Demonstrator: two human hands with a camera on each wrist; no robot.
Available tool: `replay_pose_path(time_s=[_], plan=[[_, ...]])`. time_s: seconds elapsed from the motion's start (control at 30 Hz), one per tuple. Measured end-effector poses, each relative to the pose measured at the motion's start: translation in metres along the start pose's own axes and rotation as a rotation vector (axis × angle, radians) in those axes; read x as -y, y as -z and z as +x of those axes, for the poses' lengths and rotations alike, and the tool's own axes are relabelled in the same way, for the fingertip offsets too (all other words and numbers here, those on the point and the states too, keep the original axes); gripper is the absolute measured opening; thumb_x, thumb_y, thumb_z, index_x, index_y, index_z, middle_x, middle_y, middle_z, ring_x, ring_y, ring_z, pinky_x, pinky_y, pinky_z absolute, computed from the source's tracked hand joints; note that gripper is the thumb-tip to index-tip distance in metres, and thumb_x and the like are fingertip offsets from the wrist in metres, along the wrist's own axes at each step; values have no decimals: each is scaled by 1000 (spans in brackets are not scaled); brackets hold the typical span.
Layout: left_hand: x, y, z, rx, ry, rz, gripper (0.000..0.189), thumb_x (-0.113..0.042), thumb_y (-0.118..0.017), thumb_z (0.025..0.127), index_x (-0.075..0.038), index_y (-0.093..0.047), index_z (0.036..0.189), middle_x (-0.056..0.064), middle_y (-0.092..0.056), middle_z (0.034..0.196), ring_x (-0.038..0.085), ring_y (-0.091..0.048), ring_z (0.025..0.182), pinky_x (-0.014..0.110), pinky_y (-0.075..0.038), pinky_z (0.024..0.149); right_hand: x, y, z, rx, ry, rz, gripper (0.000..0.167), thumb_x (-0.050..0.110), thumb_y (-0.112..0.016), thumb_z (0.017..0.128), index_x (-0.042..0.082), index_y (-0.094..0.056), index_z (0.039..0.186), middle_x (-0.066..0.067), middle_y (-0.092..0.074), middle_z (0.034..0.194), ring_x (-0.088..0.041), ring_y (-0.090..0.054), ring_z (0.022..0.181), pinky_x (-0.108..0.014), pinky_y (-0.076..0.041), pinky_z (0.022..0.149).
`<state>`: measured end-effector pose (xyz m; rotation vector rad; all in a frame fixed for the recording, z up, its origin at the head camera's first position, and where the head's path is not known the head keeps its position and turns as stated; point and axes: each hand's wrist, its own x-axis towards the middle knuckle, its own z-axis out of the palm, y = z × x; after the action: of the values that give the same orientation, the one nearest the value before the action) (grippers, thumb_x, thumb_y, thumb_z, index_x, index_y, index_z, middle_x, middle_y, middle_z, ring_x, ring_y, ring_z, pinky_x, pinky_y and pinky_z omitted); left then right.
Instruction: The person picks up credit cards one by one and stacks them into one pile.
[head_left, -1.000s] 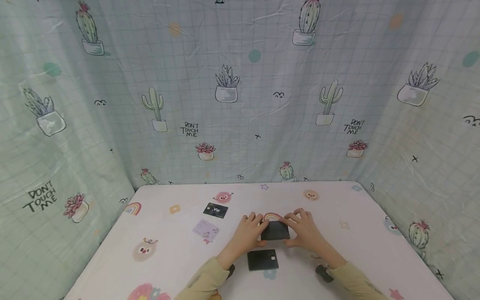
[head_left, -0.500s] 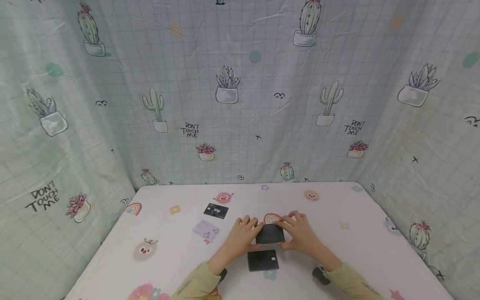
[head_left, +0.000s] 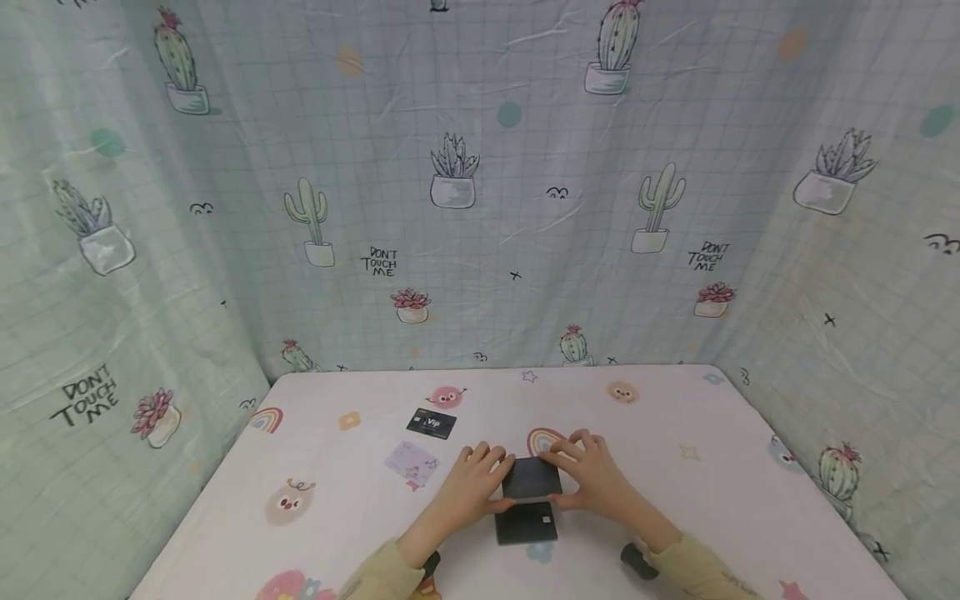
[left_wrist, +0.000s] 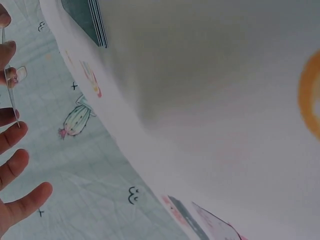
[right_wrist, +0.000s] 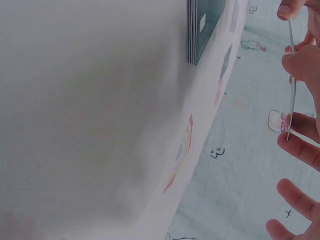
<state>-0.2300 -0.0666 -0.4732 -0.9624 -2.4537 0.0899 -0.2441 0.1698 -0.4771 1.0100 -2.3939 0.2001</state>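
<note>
A dark card point(head_left: 532, 477) is held up between both hands, seen edge-on as a thin line in the two wrist views. My left hand point(head_left: 467, 487) pinches its left side with thumb and fingertips. On the opposite side my right hand point(head_left: 591, 475) grips it the same way. Just below the card in the head view lies a dark stack of cards point(head_left: 525, 525) with a small light square on top. Several layered edges of this stack point(right_wrist: 192, 35) show in the right wrist view. The held card overlaps the stack's far edge in the head view.
Left of the hands lie a black card marked "Vip" point(head_left: 432, 422) and a lilac card point(head_left: 412, 463). The white table point(head_left: 750, 500) carries printed cartoon figures. A patterned curtain point(head_left: 495, 317) hangs along the back and sides.
Both hands have moved the held card left and nearer the body, from beyond the stack to right by its far edge. The stack and the other cards have stayed put.
</note>
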Motion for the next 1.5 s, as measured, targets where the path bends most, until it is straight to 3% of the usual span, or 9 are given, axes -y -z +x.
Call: replay_pose_path(time_s=[0.27, 0.5, 0.73, 1.1, 1.5], plan=[[0, 5, -9, -17, -7, -15, 60, -55, -64, 70, -16, -57, 115, -3, -55, 104, 14, -44, 89, 30, -37, 74, 5, 0, -3, 13, 7, 19, 61, 50, -72, 62, 22, -59, 114, 7, -57, 101, -18, -41, 94, -41, -35, 74], [0, 7, -16, -20, -17, -11, 60, -56, -64, 69, -16, -57, 114, -3, -55, 104, 14, -43, 89, 29, -37, 75, 7, -2, -7, -48, 43, 76, 57, 48, -73, 63, 18, -61, 110, 7, -56, 103, -16, -41, 94, -39, -34, 74], [-1, 5, -22, -47, -10, -11, 60, -57, -61, 69, -17, -58, 114, -4, -54, 103, 13, -43, 89, 29, -37, 75, 11, 1, -10, -14, 20, 129, 59, 44, -75, 61, 19, -60, 112, 8, -57, 107, -14, -40, 96, -38, -34, 76], [-8, 4, -31, -20, 13, -50, 59, -55, -62, 71, -15, -57, 115, -4, -55, 105, 13, -45, 92, 29, -38, 76, 15, 4, -15, 33, 4, 191, 59, 40, -77, 61, 19, -58, 114, 11, -57, 108, -10, -38, 96, -37, -32, 76], [-12, 2, -41, -33, -28, -63, 57, -51, -64, 72, -17, -56, 116, -4, -53, 104, 11, -44, 91, 28, -37, 75, 16, 2, -20, 58, 27, 194, 58, 41, -75, 63, 22, -57, 115, 13, -57, 109, -9, -37, 96, -34, -32, 74]])
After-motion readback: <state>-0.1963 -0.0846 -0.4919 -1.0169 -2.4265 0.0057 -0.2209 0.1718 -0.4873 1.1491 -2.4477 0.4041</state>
